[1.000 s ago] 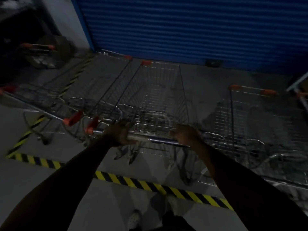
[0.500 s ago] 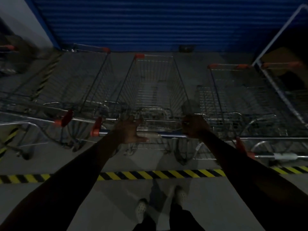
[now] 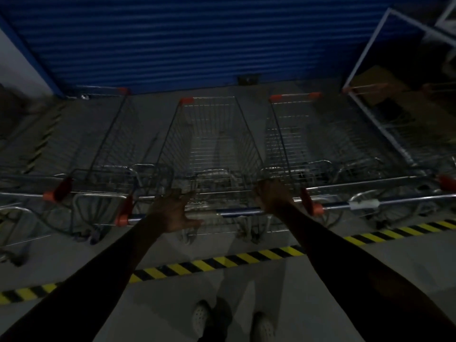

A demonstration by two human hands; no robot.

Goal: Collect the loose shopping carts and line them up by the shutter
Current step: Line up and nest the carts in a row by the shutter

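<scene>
A wire shopping cart [image 3: 212,149] with orange corner caps stands nose-first toward the blue roller shutter [image 3: 172,40]. Its blue handle bar [image 3: 234,213] runs between my hands. My left hand [image 3: 175,211] lies over the bar's left part with fingers spread and thumb out. My right hand [image 3: 271,196] has its fingers curled round the bar near its right end. A second cart [image 3: 111,144] is parked close on the left and a third cart [image 3: 308,144] on the right, both also facing the shutter.
Yellow-black hazard tape [image 3: 222,262] crosses the grey floor just behind the carts' rear wheels, ahead of my shoes [image 3: 202,317]. Another cart [image 3: 407,149] and a white-framed panel [image 3: 370,45] stand at the far right. More cart frames crowd the far left.
The view has swung from the left to face the shutter squarely, and the middle cart now sits straight between its neighbours. My left hand's fingers have spread on the bar.
</scene>
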